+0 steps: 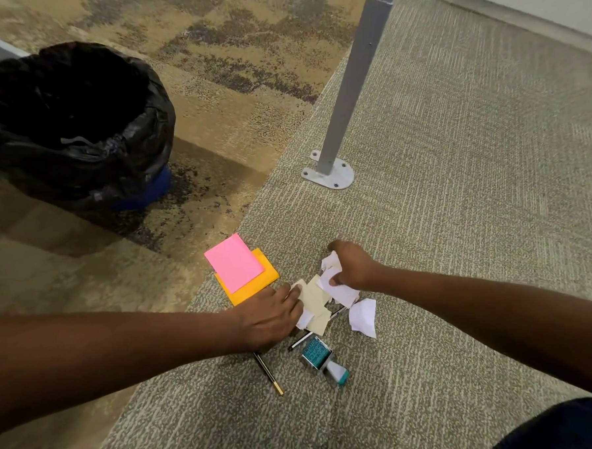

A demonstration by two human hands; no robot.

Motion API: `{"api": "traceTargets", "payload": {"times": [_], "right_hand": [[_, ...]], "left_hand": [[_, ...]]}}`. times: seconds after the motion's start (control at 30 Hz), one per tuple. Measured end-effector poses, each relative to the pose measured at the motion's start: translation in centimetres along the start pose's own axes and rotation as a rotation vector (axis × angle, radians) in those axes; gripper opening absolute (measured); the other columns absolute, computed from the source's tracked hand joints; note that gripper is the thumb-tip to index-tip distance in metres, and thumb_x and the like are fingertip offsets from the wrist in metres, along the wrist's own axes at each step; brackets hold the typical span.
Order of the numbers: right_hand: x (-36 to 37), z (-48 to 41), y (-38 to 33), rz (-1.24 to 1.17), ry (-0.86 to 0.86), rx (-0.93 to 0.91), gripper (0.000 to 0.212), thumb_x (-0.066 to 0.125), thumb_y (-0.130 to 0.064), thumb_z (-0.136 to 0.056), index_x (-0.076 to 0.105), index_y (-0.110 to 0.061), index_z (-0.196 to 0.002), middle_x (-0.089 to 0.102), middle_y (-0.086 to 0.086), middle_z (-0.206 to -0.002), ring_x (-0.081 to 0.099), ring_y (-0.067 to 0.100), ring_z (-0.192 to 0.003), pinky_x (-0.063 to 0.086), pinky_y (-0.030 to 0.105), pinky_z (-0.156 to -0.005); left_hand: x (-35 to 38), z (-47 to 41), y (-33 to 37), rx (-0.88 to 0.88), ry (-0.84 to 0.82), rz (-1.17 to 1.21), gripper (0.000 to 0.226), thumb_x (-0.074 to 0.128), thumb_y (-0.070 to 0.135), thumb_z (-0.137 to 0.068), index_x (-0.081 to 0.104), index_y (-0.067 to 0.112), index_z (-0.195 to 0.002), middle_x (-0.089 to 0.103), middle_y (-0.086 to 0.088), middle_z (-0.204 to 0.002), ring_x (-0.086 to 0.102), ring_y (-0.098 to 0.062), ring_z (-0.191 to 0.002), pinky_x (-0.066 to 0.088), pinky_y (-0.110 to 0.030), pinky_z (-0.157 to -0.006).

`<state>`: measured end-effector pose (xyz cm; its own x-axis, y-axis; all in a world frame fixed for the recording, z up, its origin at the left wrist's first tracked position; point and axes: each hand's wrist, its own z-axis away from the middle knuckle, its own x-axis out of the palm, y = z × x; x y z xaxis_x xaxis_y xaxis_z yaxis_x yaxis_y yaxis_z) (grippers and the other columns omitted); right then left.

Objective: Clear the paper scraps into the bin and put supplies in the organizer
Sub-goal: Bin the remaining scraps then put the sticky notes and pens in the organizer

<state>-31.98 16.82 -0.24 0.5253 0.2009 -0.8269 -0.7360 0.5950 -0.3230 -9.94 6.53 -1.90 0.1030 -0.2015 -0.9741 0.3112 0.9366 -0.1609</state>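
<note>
**Both hands at the scraps, bin well apart**

The right hand [353,266] is closed around a bunch of white scraps [339,290], with the thumb pinching them from below. The left hand [268,316] has its fingertips on the cream scraps just beside. I cannot tell if it pinches them or only presses them to the carpet [458,215]. One white scrap [363,315] lies loose near the right hand, and no hand touches it.

Under the pile and near it lie the supplies. A second pen [299,341] is partly covered by the cream pieces. A teal stamp [324,360] lies on its side, and a pen [270,375] comes out from under the left wrist. A pink pad [235,262] lies on an orange pad [256,284], touching the left hand. The bin [66,123], lined with a black bag, stands well apart on the left. A table leg [349,84] stands beyond. I do not see the organizer.

I judge that the gathering is at its start. The risks are these:

- The bunch is loose, so small pieces can fall on the way to the bin.
- The covered pen can be lifted together with the scraps and thrown away.
- The loose white scrap can be forgotten.
- The left hand can push the pads away when it sweeps.
</note>
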Motion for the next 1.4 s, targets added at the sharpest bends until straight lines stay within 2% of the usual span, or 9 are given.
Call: {"api": "traceTargets", "payload": {"times": [0.1, 0.2, 0.33, 0.57, 0.77, 0.93, 1.1, 1.23, 1.4], "right_hand": [[-0.3, 0.2, -0.2, -0.002, -0.002, -0.031, 0.056, 0.08, -0.018, -0.068, 0.057, -0.005, -0.118, 0.06, 0.016, -0.12, 0.054, 0.031, -0.113, 0.04, 0.031, -0.085], [-0.9, 0.2, -0.4, -0.017, -0.006, -0.015, 0.052, 0.078, -0.02, -0.07, 0.06, -0.003, -0.116, 0.062, 0.016, -0.119, 0.056, 0.031, -0.11, 0.041, 0.03, -0.083], [-2.8, 0.4, -0.7, -0.075, 0.038, 0.008, 0.037, 0.078, -0.017, -0.07, 0.067, -0.001, -0.102, 0.067, 0.017, -0.105, 0.06, 0.029, -0.099, 0.042, 0.03, -0.077], [-6.7, 2.2, -0.4, -0.238, 0.114, 0.052, 0.028, 0.075, -0.009, -0.072, 0.067, -0.004, -0.099, 0.061, 0.009, -0.088, 0.059, 0.023, -0.08, 0.042, 0.024, -0.06], [-6.5, 5.7, -0.3, -0.228, 0.069, 0.005, 0.023, 0.074, -0.012, -0.073, 0.066, -0.008, -0.095, 0.061, 0.006, -0.088, 0.059, 0.022, -0.08, 0.039, 0.023, -0.058], [-3.8, 7.9, 0.3, -0.074, -0.062, -0.092, 0.029, 0.073, -0.018, -0.075, 0.065, -0.007, -0.101, 0.059, 0.009, -0.101, 0.054, 0.022, -0.096, 0.036, 0.025, -0.076], [-1.0, 8.5, 1.3, 0.084, -0.13, -0.109, 0.048, 0.074, -0.026, -0.075, 0.06, -0.01, -0.118, 0.053, 0.014, -0.123, 0.042, 0.026, -0.118, 0.032, 0.03, -0.097], [1.8, 9.4, 2.5, 0.173, -0.101, -0.03, 0.049, 0.072, -0.031, -0.077, 0.053, -0.016, -0.12, 0.043, 0.014, -0.128, 0.039, 0.031, -0.116, 0.037, 0.038, -0.096], [3.7, 10.1, 2.8, 0.216, -0.06, -0.027, 0.047, 0.074, -0.026, -0.076, 0.048, -0.014, -0.113, 0.042, 0.012, -0.123, 0.039, 0.028, -0.107, 0.043, 0.04, -0.087]], "left_hand": [[0.3, -0.5, 0.3, -0.029, -0.042, 0.058, 0.041, 0.031, 0.014, -0.099, 0.031, -0.009, -0.133, 0.03, -0.038, -0.143, 0.041, -0.049, -0.126, 0.049, -0.05, -0.088], [-0.2, -1.2, -0.1, -0.063, -0.06, 0.05, 0.04, 0.039, 0.013, -0.096, 0.035, -0.008, -0.13, 0.039, -0.036, -0.138, 0.05, -0.043, -0.116, 0.051, -0.045, -0.076], [-0.5, -1.3, -1.1, 0.007, -0.014, -0.034, 0.02, 0.047, 0.014, -0.092, 0.058, 0.005, -0.107, 0.066, -0.013, -0.1, 0.061, -0.025, -0.081, 0.051, -0.032, -0.054], [-1.4, -2.1, -2.1, 0.062, 0.054, -0.041, 0.007, 0.064, 0.015, -0.082, 0.06, 0.01, -0.085, 0.061, -0.003, -0.074, 0.056, -0.02, -0.065, 0.044, -0.029, -0.048], [-1.0, -2.4, -1.4, 0.015, 0.018, 0.024, 0.026, 0.04, 0.015, -0.095, 0.05, -0.002, -0.111, 0.058, -0.019, -0.105, 0.052, -0.032, -0.093, 0.051, -0.041, -0.067], [-1.5, -2.4, -1.2, -0.026, -0.03, 0.204, 0.077, 0.038, 0.05, -0.079, 0.038, -0.004, -0.134, 0.039, -0.031, -0.136, 0.037, -0.042, -0.126, 0.05, -0.047, -0.085], [-1.2, -3.3, -2.9, -0.029, -0.05, 0.201, 0.066, 0.022, 0.048, -0.093, 0.025, 0.007, -0.145, 0.025, -0.024, -0.151, 0.024, -0.04, -0.137, 0.037, -0.052, -0.098], [-1.4, -4.5, -4.5, 0.06, -0.156, 0.231, 0.067, 0.038, 0.042, -0.097, 0.006, 0.017, -0.15, 0.005, -0.015, -0.159, 0.007, -0.035, -0.144, 0.02, -0.051, -0.109], [-1.6, -4.9, -4.4, 0.088, -0.148, 0.205, 0.083, 0.053, 0.042, -0.09, 0.008, 0.007, -0.149, 0.031, -0.015, -0.151, 0.029, -0.029, -0.133, 0.025, -0.043, -0.098]]}}
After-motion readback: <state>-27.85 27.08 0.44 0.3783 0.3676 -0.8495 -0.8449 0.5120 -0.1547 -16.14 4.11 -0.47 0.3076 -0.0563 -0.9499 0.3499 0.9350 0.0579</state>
